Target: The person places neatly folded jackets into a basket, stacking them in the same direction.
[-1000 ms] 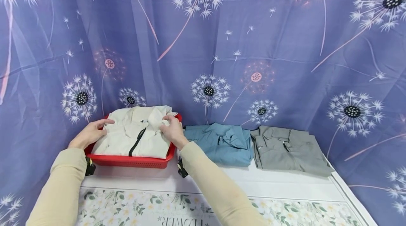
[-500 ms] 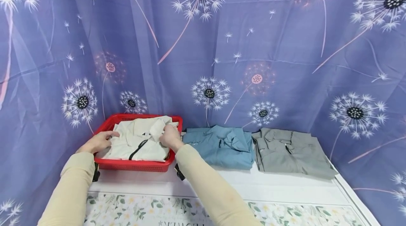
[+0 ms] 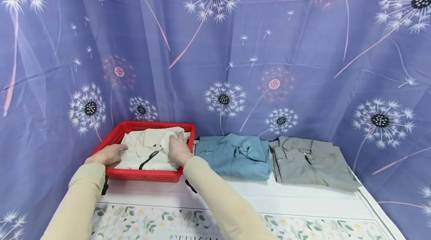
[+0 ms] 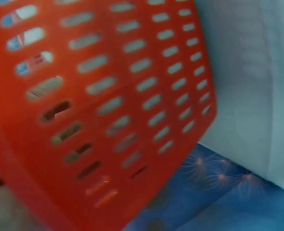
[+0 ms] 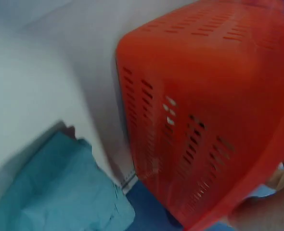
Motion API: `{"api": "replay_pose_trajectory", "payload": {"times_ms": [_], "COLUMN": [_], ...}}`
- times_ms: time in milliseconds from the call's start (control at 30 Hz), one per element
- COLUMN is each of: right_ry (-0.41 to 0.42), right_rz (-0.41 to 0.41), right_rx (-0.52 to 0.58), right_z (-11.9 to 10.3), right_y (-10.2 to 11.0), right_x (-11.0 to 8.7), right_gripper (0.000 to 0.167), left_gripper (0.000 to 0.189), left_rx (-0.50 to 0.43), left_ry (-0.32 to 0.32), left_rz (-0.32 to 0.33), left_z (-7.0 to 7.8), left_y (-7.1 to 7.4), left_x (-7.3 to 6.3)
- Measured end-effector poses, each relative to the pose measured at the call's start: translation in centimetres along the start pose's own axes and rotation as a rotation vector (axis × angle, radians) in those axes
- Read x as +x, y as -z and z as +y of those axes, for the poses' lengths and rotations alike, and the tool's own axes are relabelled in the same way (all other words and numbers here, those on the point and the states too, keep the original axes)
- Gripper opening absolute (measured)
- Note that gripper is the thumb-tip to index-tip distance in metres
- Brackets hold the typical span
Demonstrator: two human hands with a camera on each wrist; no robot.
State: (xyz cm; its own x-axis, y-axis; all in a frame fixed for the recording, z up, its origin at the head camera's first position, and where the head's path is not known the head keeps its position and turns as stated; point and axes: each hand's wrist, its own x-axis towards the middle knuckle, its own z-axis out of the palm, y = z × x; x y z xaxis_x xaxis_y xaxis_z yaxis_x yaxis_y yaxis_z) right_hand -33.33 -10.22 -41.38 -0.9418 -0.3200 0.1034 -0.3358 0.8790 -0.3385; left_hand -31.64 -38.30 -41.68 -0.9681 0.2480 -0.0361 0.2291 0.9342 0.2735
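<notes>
A folded cream jacket (image 3: pixel 144 150) with a dark front zipper lies inside a red plastic basket (image 3: pixel 141 172) at the left of the table. At the jacket's left edge, my left hand (image 3: pixel 107 154) holds the cloth between thumb and fingers, just inside the basket's rim. My right hand (image 3: pixel 178 148) grips its right side near the collar; the palm hides part of the cloth. In the left wrist view, only the basket's slotted wall (image 4: pixel 132 86) shows clearly. A blurred finger (image 5: pixel 262 211) of the right hand appears beyond the rim in the right wrist view.
To the right of the basket lie a folded blue jacket (image 3: pixel 234 157) and a folded grey jacket (image 3: pixel 313 163), side by side. A flower-patterned cloth (image 3: pixel 161 217) covers the table's front. Behind hangs a purple dandelion-print curtain (image 3: pixel 188 94).
The cream jacket has gone down into the basket, and both hands have lowered with it. The basket's back rim, hidden a second ago, now shows. The blue and grey jackets stay put.
</notes>
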Motion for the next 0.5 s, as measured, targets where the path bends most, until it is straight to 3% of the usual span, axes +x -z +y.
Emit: {"api": "replay_pose_trajectory", "payload": {"times_ms": [133,267,367,500], "right_ry": [0.035,0.077,0.129,0.165], "right_rz": [-0.008,-0.044,-0.044,0.007], "right_rx": [-0.025,0.025,0.044,0.064], "right_z": [0.5,1.0,1.5,2.6], "right_y": [1.2,3.4,5.4,7.6], "right_x": [-1.0,-2.2,-2.9,-4.0], "right_gripper": [0.071,0.087,0.088,0.084], "left_gripper": [0.056,0.055,0.057,0.062], "left_rx": [0.022,-0.049,-0.127,-0.174], "left_ry": [-0.011,-0.014,-0.034,-0.070], "left_rz": [0.060,0.128,0.195,0.234], "left_z": [1.1,2.9,4.1,6.5], "left_y": [-0.2,0.2,0.2,0.3], "left_x": [-0.1,-0.4,-0.2,0.7]}}
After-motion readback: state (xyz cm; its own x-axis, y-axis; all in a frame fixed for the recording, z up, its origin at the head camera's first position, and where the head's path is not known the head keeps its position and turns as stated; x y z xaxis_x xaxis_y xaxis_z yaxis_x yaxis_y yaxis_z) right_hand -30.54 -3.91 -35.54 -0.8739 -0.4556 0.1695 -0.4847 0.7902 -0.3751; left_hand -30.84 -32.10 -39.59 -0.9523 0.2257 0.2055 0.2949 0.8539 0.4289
